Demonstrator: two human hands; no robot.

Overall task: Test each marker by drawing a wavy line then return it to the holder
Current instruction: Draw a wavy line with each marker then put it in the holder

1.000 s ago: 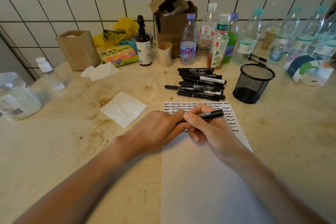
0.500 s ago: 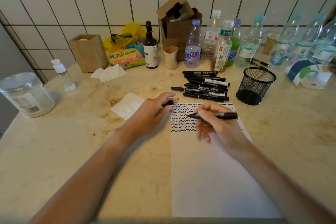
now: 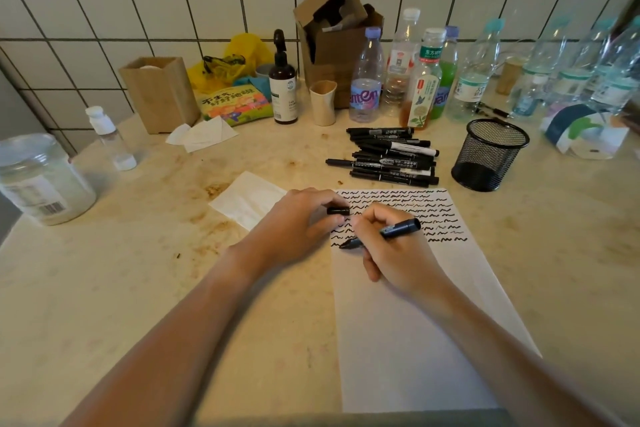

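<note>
White-tiled wall behind; pale, stained stone surface (image 3: 104, 288) cluttered along its far edge.

Near: white paper sheet (image 3: 408, 340) runs from the near edge away from the viewer. Its lower part is blank; its top is filled with rows of black wavy lines (image 3: 398, 208).

Right hand (image 3: 391, 246) lies on the sheet, fingers curled round an uncapped black marker (image 3: 388, 232) in a writing grip. The nib points left and sits at the left end of the lowest row, on or just above the paper; contact cannot be told. Judgement: placed to start the next test line, with open paper to the right.

Left hand (image 3: 298, 222) rests at the sheet's left edge, fingers pinching the small black cap (image 3: 338, 210). Judgement: kept close for recapping, while the hand steadies the paper.

Left of that, a folded white napkin (image 3: 242, 198).

Farther: a pile of black capped markers (image 3: 391, 158) just beyond the sheet's top edge. To its right, the black wire-mesh holder (image 3: 488, 156) stands upright, apparently empty. Judgement: the path from sheet to holder is short and unobstructed; the pile is the one thing to skirt.

Farthest: row of clear plastic bottles (image 3: 478, 80) and brown cardboard box (image 3: 336, 45) against the wall.
</note>
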